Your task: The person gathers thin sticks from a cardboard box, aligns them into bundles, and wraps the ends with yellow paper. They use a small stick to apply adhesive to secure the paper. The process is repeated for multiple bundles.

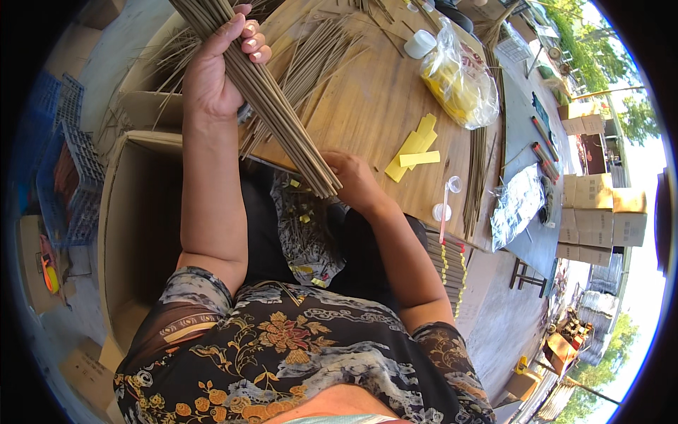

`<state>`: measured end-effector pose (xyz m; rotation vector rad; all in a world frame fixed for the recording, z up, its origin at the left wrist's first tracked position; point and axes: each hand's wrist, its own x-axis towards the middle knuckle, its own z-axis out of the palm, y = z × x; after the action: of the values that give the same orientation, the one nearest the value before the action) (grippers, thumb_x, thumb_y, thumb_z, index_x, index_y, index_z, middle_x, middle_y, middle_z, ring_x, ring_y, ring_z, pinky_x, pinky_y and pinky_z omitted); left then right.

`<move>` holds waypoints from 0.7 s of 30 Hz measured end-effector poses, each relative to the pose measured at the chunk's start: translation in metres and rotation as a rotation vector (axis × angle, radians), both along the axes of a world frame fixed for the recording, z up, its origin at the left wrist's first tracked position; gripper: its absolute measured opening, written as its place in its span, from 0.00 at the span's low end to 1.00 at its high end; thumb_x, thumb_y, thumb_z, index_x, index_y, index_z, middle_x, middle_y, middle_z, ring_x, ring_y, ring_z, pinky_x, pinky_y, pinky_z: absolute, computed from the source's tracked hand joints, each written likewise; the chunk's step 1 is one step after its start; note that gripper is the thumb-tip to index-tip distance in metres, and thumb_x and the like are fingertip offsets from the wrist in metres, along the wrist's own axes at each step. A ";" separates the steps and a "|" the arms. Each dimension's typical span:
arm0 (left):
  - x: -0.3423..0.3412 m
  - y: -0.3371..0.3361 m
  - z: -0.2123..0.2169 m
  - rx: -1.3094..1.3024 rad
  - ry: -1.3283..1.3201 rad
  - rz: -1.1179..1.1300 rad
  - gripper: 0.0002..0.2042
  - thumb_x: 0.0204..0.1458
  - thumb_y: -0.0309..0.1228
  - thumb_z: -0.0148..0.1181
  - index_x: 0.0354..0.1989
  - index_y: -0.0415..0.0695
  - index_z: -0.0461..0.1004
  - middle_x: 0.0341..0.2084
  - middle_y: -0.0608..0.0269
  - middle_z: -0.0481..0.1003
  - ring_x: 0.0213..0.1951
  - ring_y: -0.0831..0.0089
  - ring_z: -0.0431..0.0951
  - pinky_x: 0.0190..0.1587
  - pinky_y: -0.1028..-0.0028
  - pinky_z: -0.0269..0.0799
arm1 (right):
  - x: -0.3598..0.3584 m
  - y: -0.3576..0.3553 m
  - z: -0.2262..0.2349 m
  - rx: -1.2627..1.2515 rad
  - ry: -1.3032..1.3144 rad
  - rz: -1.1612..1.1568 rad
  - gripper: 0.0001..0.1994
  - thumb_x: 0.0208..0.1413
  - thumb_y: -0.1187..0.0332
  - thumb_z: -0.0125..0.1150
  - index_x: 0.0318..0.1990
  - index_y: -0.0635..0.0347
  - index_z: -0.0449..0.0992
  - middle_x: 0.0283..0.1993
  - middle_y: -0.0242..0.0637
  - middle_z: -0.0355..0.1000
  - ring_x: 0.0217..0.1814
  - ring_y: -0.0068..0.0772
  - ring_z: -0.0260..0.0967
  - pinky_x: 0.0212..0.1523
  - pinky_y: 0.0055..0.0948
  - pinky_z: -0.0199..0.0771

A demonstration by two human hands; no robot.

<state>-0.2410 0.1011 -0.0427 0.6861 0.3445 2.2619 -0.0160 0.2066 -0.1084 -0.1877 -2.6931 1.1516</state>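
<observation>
A thick bundle of thin grey-brown sticks [279, 113], which look like incense sticks, slants from the top left down to the table's near edge. My left hand [222, 67] is closed around its upper part, with the fingertips showing past the sticks. At the bundle's lower end is my right hand [355, 182], close against the sticks. Its fingers are mostly hidden behind them, so their grip does not show. More loose sticks [311, 60] lie on the wooden table beyond the bundle. Yellow paper strips [413, 152] rest on the table to the right of my right hand.
A clear plastic bag with yellow contents [459, 78] and a white cup [420, 44] sit on the table [367, 106]. An open cardboard box [134, 233] stands left of my legs, beside blue crates [74, 177]. Stacked cartons [590, 212] are at the right.
</observation>
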 end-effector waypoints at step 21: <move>0.135 0.080 0.020 -0.543 0.795 0.578 0.12 0.43 0.27 0.60 0.36 0.40 0.67 0.25 0.63 0.73 0.26 0.74 0.74 0.32 0.75 0.70 | -0.028 0.017 0.030 -0.332 0.531 -0.416 0.26 0.48 0.73 0.57 0.55 0.64 0.55 0.47 0.41 0.64 0.49 0.33 0.63 0.46 0.28 0.64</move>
<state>-0.1058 0.1809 -0.0226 1.2704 1.6431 2.1165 -0.0443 0.2237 -0.0780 -0.4047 -1.8861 1.2809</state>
